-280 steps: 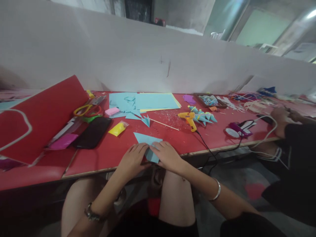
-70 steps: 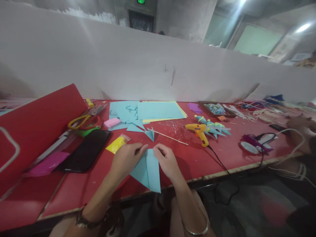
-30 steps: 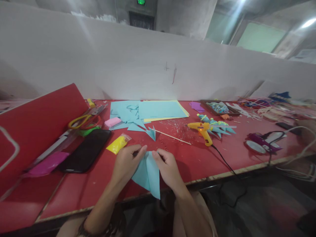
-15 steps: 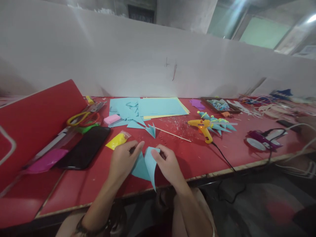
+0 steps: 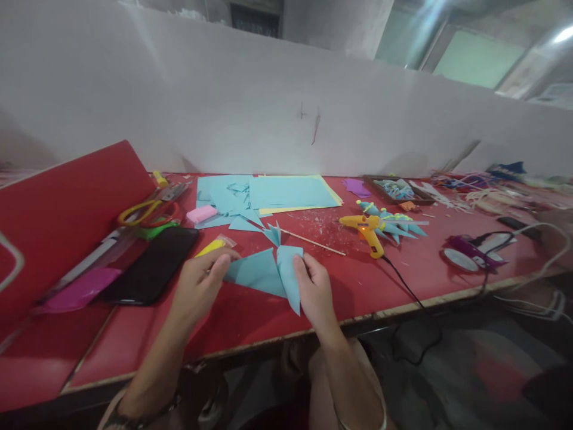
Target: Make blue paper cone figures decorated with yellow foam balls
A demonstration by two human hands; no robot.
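Between my two hands a sheet of light blue paper (image 5: 255, 272) is held just over the near part of the red table. My left hand (image 5: 201, 278) pinches its left end, close to a yellow packet (image 5: 211, 247) that it partly covers. With thumb and fingers, my right hand (image 5: 313, 286) grips the right end, where the paper curls into a rounded, cone-like fold. Just beyond the sheet lies a small pointed blue paper piece (image 5: 273, 233), beside a thin wooden stick (image 5: 313, 240).
A yellow glue gun (image 5: 367, 230) with a cord lies right of the stick, before blue cones with yellow trim (image 5: 405, 224). Blue sheets (image 5: 295, 192) and scraps lie at the back. Left are a black phone (image 5: 154, 266), scissors (image 5: 143, 213) and a pink packet (image 5: 85, 289).
My hands have moved apart, the left one to the left and the right one slightly right. The blue paper is now stretched wider between them and sits a little higher in view.
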